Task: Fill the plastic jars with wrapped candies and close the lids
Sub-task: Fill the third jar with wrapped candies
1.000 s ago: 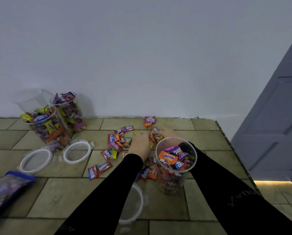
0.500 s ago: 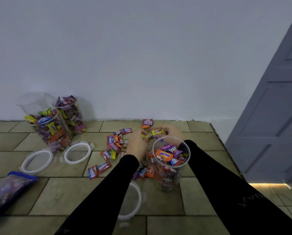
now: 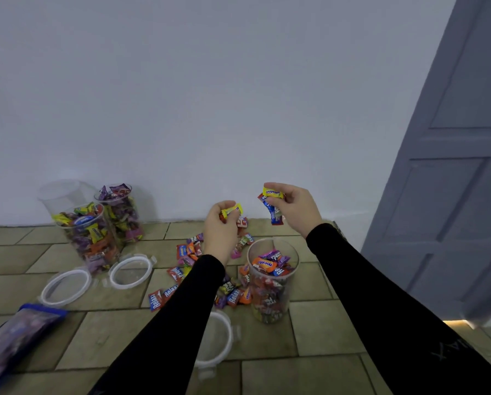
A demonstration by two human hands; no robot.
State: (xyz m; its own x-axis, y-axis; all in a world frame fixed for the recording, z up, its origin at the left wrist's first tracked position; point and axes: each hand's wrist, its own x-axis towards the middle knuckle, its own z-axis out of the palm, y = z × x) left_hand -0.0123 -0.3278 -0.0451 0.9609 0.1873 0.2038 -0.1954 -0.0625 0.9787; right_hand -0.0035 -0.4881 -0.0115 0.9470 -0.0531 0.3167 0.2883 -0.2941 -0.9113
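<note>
A clear plastic jar (image 3: 272, 283), mostly full of wrapped candies, stands open on the tiled floor in front of me. Above and behind it, my left hand (image 3: 220, 229) grips a small bunch of candies with a yellow one on top. My right hand (image 3: 292, 208) is raised higher and pinches a yellow candy and a blue-red one. Loose wrapped candies (image 3: 187, 269) lie scattered on the floor left of the jar. The jar's white-rimmed lid (image 3: 218, 342) lies near my left forearm, partly hidden by it.
Two filled open jars (image 3: 93, 238) (image 3: 121, 212) and an empty jar (image 3: 60, 193) stand by the wall at the left. Two white-rimmed lids (image 3: 66, 286) (image 3: 131, 270) lie before them. A blue candy bag (image 3: 19, 334) lies at the lower left. A grey door (image 3: 452, 172) stands at the right.
Both hands have lifted off the floor pile, each now holding candies up above the jar. The camera has tilted up a little.
</note>
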